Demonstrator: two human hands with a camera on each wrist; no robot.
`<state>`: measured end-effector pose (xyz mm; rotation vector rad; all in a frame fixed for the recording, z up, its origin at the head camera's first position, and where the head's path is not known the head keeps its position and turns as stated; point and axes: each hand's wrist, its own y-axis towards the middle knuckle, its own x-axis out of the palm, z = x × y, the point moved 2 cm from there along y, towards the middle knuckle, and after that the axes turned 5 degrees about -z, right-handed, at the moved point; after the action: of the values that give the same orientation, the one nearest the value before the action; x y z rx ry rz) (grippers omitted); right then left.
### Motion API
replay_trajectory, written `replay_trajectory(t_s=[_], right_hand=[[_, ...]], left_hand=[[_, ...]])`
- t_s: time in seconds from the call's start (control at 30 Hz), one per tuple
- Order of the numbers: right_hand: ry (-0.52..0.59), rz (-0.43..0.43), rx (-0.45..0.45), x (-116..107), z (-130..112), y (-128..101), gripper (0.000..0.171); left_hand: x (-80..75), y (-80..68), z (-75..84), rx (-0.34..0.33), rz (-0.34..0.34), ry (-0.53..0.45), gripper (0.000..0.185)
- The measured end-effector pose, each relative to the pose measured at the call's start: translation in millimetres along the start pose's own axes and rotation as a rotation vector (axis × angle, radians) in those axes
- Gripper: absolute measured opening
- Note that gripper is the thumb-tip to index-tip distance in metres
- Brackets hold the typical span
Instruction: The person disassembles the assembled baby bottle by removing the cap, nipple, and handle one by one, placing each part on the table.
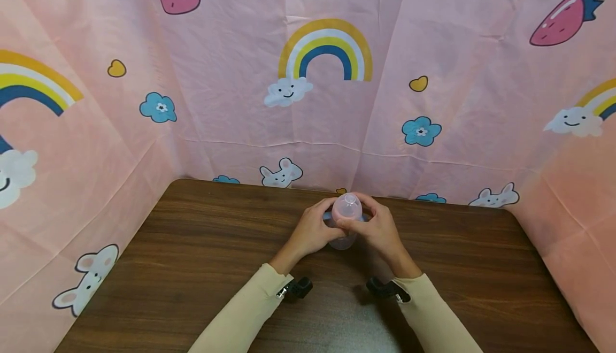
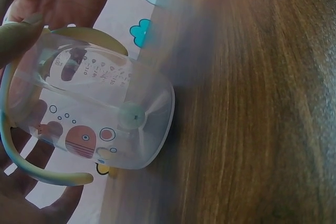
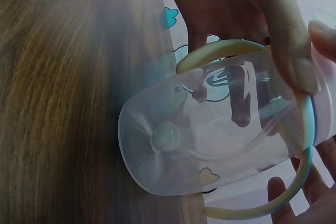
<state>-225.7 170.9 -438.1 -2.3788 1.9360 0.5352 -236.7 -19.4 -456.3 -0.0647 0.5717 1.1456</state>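
You hold the clear plastic handled baby bottle just above the brown wooden tabletop, left hand and right hand each with a curled grip around its top.

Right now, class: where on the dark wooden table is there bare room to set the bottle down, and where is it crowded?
The brown wooden table lies bare left of the left hand, out to the pink printed cloth, and right of the right hand towards the far corner. It is crowded in the middle, where both hands hold the clear plastic bottle with handles, sleeves behind.
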Motion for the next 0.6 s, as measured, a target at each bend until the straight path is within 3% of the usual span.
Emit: replay_trajectory(t_s=[0.43, 0.6], right_hand=[[-0.023, -0.032, -0.050, -3.1, -0.9, 1.0, 0.062], [-0.158, 0.039, -0.115, 3.9, -6.7, -2.3, 0.070]], left_hand=[[0.1, 0.6, -0.2, 0.012, 0.011, 0.005, 0.074], [0.4, 1.3, -1.7, 0.015, 0.016, 0.013, 0.071]])
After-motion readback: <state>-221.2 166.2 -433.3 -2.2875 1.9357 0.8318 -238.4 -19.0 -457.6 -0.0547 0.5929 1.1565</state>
